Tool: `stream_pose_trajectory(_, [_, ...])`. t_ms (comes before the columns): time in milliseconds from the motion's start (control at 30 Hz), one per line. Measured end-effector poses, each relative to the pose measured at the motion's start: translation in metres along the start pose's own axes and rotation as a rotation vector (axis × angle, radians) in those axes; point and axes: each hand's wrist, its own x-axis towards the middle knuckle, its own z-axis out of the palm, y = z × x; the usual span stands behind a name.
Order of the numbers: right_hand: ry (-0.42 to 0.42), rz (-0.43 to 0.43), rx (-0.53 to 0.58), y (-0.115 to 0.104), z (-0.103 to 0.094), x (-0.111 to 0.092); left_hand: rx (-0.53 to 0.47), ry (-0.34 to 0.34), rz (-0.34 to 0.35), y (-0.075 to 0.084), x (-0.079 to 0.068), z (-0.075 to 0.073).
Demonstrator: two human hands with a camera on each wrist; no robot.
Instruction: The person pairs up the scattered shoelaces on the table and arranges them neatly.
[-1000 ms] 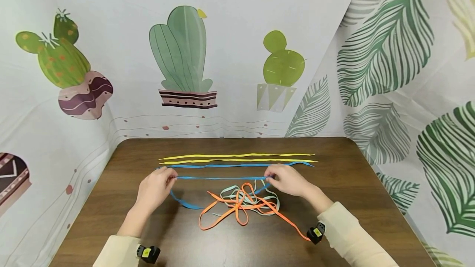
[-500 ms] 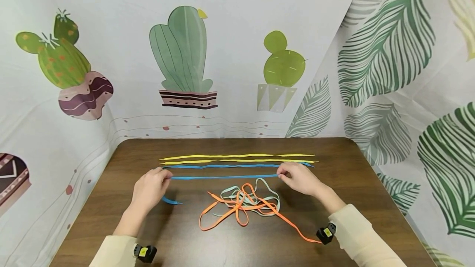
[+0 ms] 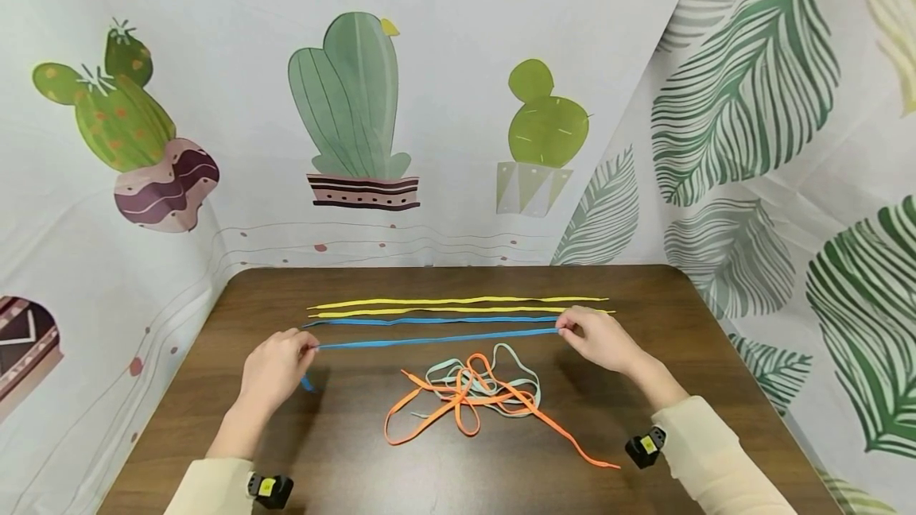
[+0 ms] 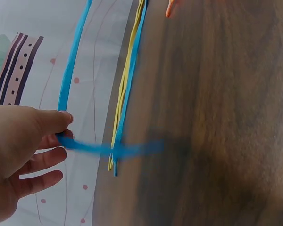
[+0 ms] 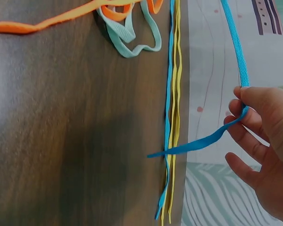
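A blue shoelace (image 3: 436, 338) is stretched almost straight between both hands, above the table. My left hand (image 3: 277, 364) pinches it near its left end, between thumb and forefinger; a short tail hangs below, blurred in the left wrist view. Thumb and fingers of my right hand (image 3: 597, 338) pinch the other end, and a short tail (image 5: 198, 144) dangles from them in the right wrist view. Just beyond lies a second blue shoelace (image 3: 429, 320), straight across the table, its right end hidden behind the right hand in the head view.
Two yellow shoelaces (image 3: 458, 301) lie parallel behind the blue one. Nearer me, an orange shoelace (image 3: 429, 420) lies loosely tangled over a pale green shoelace (image 3: 528, 380). The brown table (image 3: 401, 483) meets a printed cloth backdrop (image 3: 458, 102) at its far edge.
My hands have moved apart, left hand leftward and right hand rightward, sliding along the blue shoelace. The stretch between them is longer and straighter, and the left tail is shorter.
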Motion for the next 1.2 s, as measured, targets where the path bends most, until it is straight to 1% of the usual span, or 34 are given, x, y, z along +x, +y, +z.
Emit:
stream_pose_trajectory(133, [0.032, 0.002, -0.006, 0.005, -0.003, -0.003, 0.002, -0.034, -0.028, -0.005, -0.003, 0.001])
stream_pose_trajectory(267, [0.043, 0.007, -0.007, 0.010, -0.006, -0.005, 0.002, -0.062, -0.060, -0.011, -0.006, 0.001])
stream_pose_trajectory(433, [0.029, 0.047, -0.014, 0.013, -0.010, -0.008, -0.003, -0.058, -0.080, -0.017, -0.009, -0.001])
stream_pose_trajectory(633, [0.014, 0.058, -0.039, 0.017, -0.011, -0.011, -0.008, -0.039, -0.086, -0.020, -0.009, -0.005])
stream_pose_trajectory(833, [0.008, 0.078, -0.053, 0.019, -0.012, -0.013, -0.009, -0.065, -0.151, -0.023, -0.007, -0.008])
stream_pose_trajectory(933, [0.005, 0.067, -0.080, 0.020, -0.012, -0.014, -0.006, -0.059, -0.162, -0.025, -0.006, -0.010])
stream_pose_trajectory(1033, [0.013, 0.040, -0.118, 0.023, -0.012, -0.015, -0.007, -0.048, -0.158, -0.025, -0.005, -0.011])
stream_pose_trajectory(1200, [0.034, -0.023, -0.179, 0.028, -0.011, -0.017, 0.002, 0.012, -0.122, -0.027, -0.004, -0.012])
